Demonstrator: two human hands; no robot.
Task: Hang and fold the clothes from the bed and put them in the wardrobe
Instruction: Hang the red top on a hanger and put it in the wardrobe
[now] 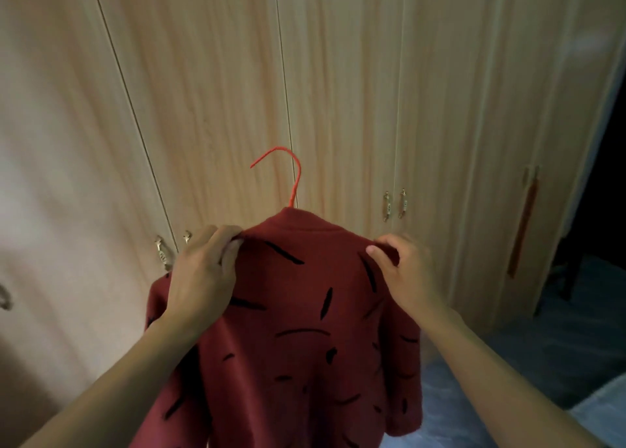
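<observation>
- Head view, looking forward and down at a garment held up before closed doors.
- Shirt [305,329]: dark red, short-sleeved, scattered with black dash marks. It hangs on a hanger and is held in the air by both shoulders, just in front of the wardrobe and not inside it. The lower hem runs out of the picture.
- Hanger [294,180]: thin, red-orange. Only the hook and neck show, rising out of the collar. The hook opens to the left and catches on nothing. The arms are hidden under the cloth.
- Left hand [203,278]: on the shirt's left shoulder, seen from the back. The fingers are curled over the top edge and grip the cloth there.
- Right hand [410,278]: on the shirt's right shoulder. The thumb lies on the near side and the fingers curl over the far side, pinching the cloth between them.
- Wardrobe [210,92]: pale wood grain, several tall doors, all shut, filling the background.
- Door handles [394,205]: small metal pairs. One pair sits right of the collar; another pair sits just beside the left hand, partly behind it.
- Tassel [523,224]: long, red, hanging down the far-right door.
- Floor [576,346]: bluish and dim, at the lower right.
</observation>
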